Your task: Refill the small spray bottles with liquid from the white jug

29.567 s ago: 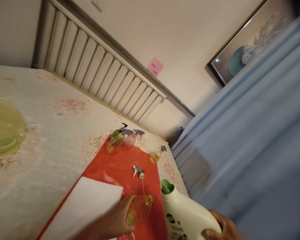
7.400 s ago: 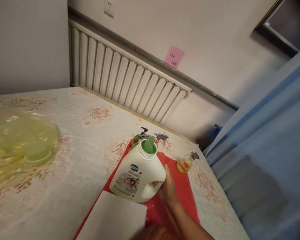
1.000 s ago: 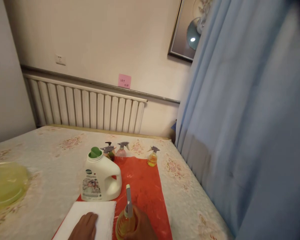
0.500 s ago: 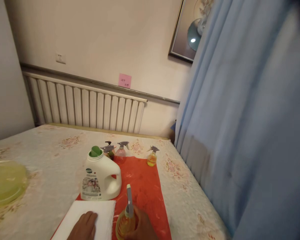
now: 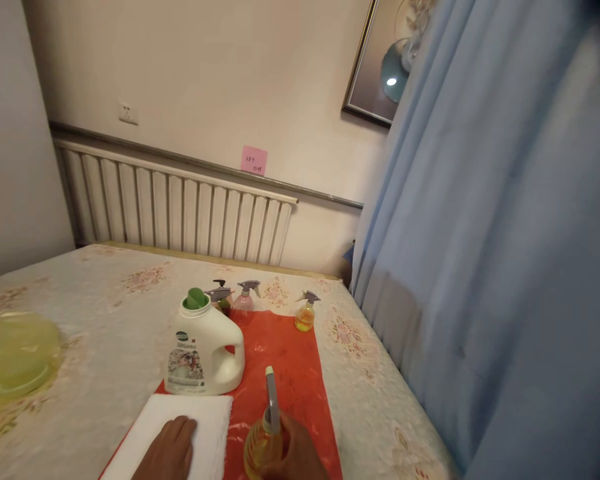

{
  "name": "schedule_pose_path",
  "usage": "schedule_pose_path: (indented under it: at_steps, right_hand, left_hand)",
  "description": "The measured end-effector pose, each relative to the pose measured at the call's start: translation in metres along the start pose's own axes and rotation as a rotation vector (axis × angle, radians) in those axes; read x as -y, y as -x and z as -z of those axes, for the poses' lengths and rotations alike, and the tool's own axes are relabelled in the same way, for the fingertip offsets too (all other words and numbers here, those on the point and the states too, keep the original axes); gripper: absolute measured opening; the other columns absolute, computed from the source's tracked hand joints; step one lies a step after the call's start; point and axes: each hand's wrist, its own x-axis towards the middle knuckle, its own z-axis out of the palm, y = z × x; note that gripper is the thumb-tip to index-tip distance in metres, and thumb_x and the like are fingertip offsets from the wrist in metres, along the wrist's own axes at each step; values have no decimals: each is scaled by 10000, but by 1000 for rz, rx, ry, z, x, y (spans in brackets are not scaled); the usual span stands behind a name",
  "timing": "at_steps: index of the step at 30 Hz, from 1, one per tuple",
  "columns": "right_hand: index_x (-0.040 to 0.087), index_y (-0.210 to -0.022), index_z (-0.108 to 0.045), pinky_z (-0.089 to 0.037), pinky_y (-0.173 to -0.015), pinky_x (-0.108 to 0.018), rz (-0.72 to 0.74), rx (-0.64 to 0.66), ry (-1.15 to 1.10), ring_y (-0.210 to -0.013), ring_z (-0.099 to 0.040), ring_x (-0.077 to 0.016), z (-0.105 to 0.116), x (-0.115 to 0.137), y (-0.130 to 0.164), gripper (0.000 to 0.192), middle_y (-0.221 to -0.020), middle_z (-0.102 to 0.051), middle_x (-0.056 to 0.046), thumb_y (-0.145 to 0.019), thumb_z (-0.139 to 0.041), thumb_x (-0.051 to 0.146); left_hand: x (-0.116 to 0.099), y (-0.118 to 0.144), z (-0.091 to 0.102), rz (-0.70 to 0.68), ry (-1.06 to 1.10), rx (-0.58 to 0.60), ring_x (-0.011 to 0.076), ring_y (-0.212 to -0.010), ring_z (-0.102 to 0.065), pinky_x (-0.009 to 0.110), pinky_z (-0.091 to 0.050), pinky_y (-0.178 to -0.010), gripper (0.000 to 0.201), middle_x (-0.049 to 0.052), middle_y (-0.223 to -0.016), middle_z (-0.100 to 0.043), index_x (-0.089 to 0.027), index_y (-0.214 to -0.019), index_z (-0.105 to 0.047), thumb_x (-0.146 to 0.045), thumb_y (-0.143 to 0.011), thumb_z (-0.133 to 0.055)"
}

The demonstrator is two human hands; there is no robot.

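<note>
My right hand (image 5: pixel 295 450) is wrapped round a clear spray bottle (image 5: pixel 261 443) of yellow liquid, its grey trigger head upright, over the red mat (image 5: pixel 285 360). Flat on a folded white cloth (image 5: pixel 213 427), at the mat's lower left, lies my left hand (image 5: pixel 170 447), with nothing held in it. Just beyond the cloth stands a cream detergent jug (image 5: pixel 207 353) with a green piece in its mouth. A smaller spray bottle (image 5: pixel 305 317) with yellow liquid stands at the mat's far right corner.
Behind the jug are a pink spray bottle (image 5: pixel 244 300) and another dark one (image 5: pixel 223 305), partly hidden. A translucent yellow basin (image 5: pixel 20 353) sits at the left. The flowered cloth (image 5: pixel 110 320) covers the surface, and a blue curtain (image 5: pixel 470 233) hangs along the right.
My right hand and the spray bottle it holds have shifted slightly to the right. My left hand stays on the white cloth. The whole view has tilted a little.
</note>
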Motion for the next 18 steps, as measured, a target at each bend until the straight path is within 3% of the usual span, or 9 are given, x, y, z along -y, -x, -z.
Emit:
schedule_pose_path:
  at_steps: [8,13,18]
  right_hand:
    - [192,-1116,-638,-544,-745,-311,-25,-130,-12,-884,-676,-243,41,-4,0,595,-984,-725,-27,-532,-717,110]
    - [197,-1123,-641,-545,-766,-322,-24,-236,26,-875,-683,-242,68,-23,-10,591,-976,-732,-21,-541,-692,102]
    - [191,-1149,-620,-542,-731,-309,-13,-257,7,-827,-676,-225,88,-45,-24,583,-943,-718,-6,-573,-698,142]
  left_hand:
    - [-14,-6,21,15,7,83,252,-1058,-610,446,-482,-985,308,97,-1105,-664,-189,-1100,-628,-167,-871,-423]
    - [-17,-7,25,15,7,61,257,-1056,-598,448,-470,-984,306,103,-1101,-655,-171,-1098,-624,-163,-864,-427]
    - [-16,-6,24,9,12,47,255,-1032,-601,444,-473,-968,286,90,-1079,-662,-184,-1076,-627,-164,-861,-438]
